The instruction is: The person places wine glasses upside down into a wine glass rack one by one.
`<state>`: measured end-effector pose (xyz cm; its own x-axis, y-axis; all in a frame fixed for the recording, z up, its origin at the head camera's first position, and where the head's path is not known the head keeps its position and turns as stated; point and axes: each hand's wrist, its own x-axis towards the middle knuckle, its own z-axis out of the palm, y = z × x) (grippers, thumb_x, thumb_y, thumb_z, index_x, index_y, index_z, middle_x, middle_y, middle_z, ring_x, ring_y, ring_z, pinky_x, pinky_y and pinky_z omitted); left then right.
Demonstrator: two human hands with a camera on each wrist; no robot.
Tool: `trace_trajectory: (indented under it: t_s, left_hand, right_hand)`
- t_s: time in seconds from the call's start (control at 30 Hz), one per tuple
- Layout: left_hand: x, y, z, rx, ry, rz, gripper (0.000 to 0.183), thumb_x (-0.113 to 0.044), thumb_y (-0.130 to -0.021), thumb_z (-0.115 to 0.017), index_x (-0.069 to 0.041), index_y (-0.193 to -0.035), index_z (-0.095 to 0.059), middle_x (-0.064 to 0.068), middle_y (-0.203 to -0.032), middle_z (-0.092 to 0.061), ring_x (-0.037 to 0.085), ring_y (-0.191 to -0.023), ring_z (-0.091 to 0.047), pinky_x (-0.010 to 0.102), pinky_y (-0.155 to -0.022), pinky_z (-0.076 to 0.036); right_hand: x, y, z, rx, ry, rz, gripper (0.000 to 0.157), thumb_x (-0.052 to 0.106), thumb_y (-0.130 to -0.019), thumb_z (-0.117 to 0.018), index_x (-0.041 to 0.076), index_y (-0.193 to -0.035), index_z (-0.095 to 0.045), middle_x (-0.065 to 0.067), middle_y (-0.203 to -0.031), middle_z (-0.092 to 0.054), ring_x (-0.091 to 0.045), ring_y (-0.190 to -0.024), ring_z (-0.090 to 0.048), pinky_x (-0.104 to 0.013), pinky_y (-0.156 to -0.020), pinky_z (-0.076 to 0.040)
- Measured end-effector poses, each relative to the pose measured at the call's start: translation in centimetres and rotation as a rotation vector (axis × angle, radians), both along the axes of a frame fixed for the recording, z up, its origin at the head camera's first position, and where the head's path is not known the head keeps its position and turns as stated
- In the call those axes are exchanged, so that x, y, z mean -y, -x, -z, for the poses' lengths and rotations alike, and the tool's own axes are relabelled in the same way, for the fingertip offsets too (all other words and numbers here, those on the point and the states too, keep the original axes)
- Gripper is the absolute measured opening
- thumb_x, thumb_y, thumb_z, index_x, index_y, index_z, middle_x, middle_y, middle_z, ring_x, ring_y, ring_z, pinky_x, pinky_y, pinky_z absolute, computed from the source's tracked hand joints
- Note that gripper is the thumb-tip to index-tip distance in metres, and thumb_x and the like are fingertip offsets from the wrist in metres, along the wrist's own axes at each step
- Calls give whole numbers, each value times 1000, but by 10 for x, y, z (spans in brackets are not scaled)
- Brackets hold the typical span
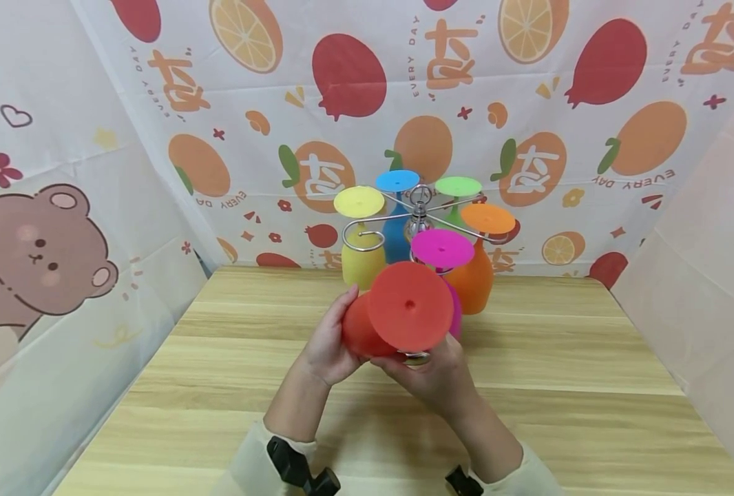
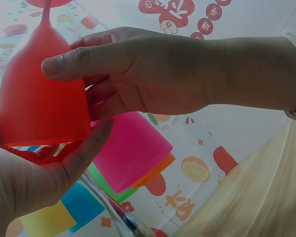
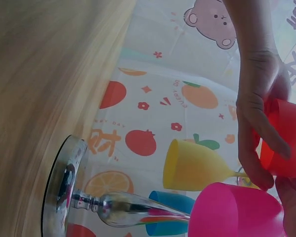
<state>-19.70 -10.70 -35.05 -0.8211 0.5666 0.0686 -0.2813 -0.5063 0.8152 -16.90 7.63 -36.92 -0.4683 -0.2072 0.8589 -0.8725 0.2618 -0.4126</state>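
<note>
A red plastic goblet (image 1: pixel 410 306) is upside down between both hands, its round foot toward the head camera. My left hand (image 1: pixel 336 348) curls round its bowl from the left, its fingers near the rim in the right wrist view. From the right, my right hand (image 1: pixel 435 375) grips it, with the thumb on the bowl (image 2: pixel 44 98) in the left wrist view. A metal stand (image 1: pixel 419 207) with curled arms is just beyond. One arm's curled end (image 1: pixel 416 358) shows below the red foot; whether the stem sits in it, I cannot tell.
Upside-down goblets hang round the stand: yellow (image 1: pixel 359 202), blue (image 1: pixel 398 181), green (image 1: pixel 458 187), orange (image 1: pixel 487 218) and magenta (image 1: pixel 443 249). The stand's round base (image 3: pixel 64 187) rests on the wooden table (image 1: pixel 218 386). A fruit-printed cloth (image 1: pixel 354 131) hangs behind.
</note>
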Motion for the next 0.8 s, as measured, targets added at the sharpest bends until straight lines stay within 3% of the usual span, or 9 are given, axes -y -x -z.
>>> trace_trajectory:
  t_s: [0.13,0.23,0.4,0.6,0.8]
  left_hand:
    - [3,1,0,-42,55,-20,39,-51,-103,-36,-24,-127,-51,-3,-121,-57,16,-113,-54,30,-85,-57]
    - [5,3,0,-103,107,-49,36,-47,-104,-36,-24,-126,-52,-3,-122,-57,17,-114,-53,31,-86,-56]
    - [11,4,-1,-248,205,-120,35,-38,-106,-36,-22,-131,-52,-1,-126,-57,20,-116,-54,34,-88,-56]
    - [21,4,-10,-424,333,-230,44,-29,-103,-41,-8,-141,-44,4,-132,-56,26,-123,-53,41,-93,-55]
    - [32,1,-17,-620,408,-244,60,-32,-96,-60,-8,-146,-38,12,-144,-47,32,-133,-46,41,-95,-55]
  right_hand:
    - [-1,0,-3,0,1,-4,72,36,-84,-77,-3,-136,-45,-13,-130,-59,-27,-120,-58,-26,-101,-50]
    - [-1,0,-5,7,4,-13,75,30,-81,-81,-2,-138,-44,-13,-132,-58,-27,-122,-57,-28,-100,-50]
    - [-1,0,-6,17,-9,-1,81,17,-73,-88,1,-140,-44,-12,-135,-57,-27,-124,-56,-30,-98,-52]
    - [-1,1,-8,17,-36,-9,88,13,-69,-90,2,-143,-42,-13,-139,-52,-27,-129,-52,-34,-94,-54]
    - [0,3,-9,32,-36,-27,87,18,-74,-87,2,-145,-39,-13,-142,-49,-27,-129,-51,-34,-93,-55]
